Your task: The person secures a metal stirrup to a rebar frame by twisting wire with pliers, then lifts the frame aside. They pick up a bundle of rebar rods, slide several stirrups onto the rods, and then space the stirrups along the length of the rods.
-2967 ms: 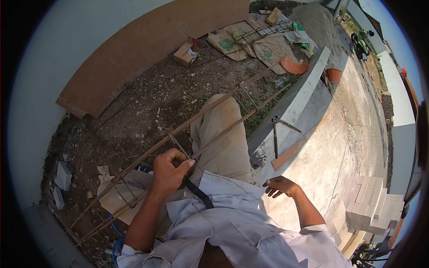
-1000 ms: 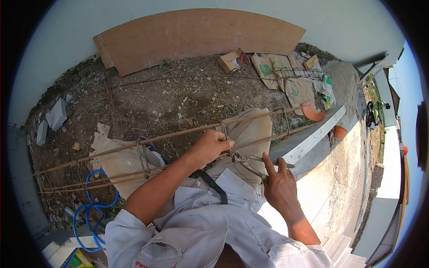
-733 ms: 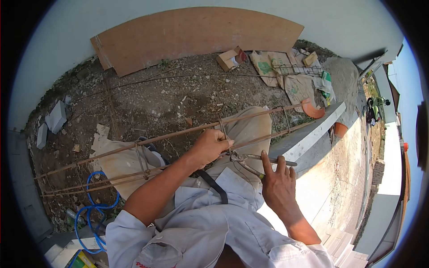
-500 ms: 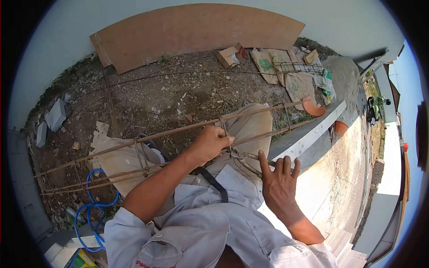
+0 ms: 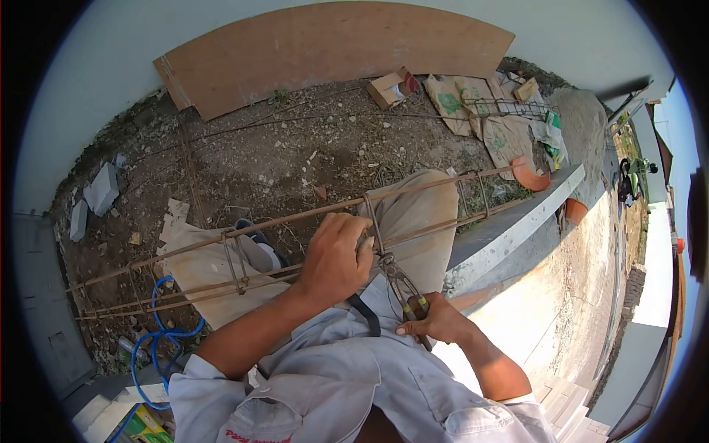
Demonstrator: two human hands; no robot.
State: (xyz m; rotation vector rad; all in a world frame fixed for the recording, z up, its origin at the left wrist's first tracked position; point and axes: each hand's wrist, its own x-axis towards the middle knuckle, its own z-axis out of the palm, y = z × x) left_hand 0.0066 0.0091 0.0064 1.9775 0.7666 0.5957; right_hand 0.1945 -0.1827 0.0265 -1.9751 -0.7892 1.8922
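Note:
A long, rusty rebar cage point(image 5: 277, 219) lies across my knees, its thin bars joined by bent steel stirrups point(image 5: 374, 221). My left hand point(image 5: 332, 255) is closed around the cage's near bars beside the middle stirrup; its fingers partly hide the bars. In my right hand point(image 5: 436, 319) are pincers point(image 5: 399, 280) with yellowish-green on the handles. Their jaws touch the joint where this stirrup meets a near bar. Any tie wire there is too small to make out.
Beyond the cage, a brown board point(image 5: 332, 52) leans on the wall. Paper sacks point(image 5: 509, 136) and an open carton point(image 5: 388, 90) lie on the dirt. A concrete ledge point(image 5: 517, 218) is at my right, with an orange curved piece point(image 5: 530, 176). A blue hose point(image 5: 151, 347) coils at left.
My right hand has closed around the pincers' handles, from spread fingers, and swung them more upright. My left hand has shifted slightly left, from pinching the stirrup to wrapping the bars.

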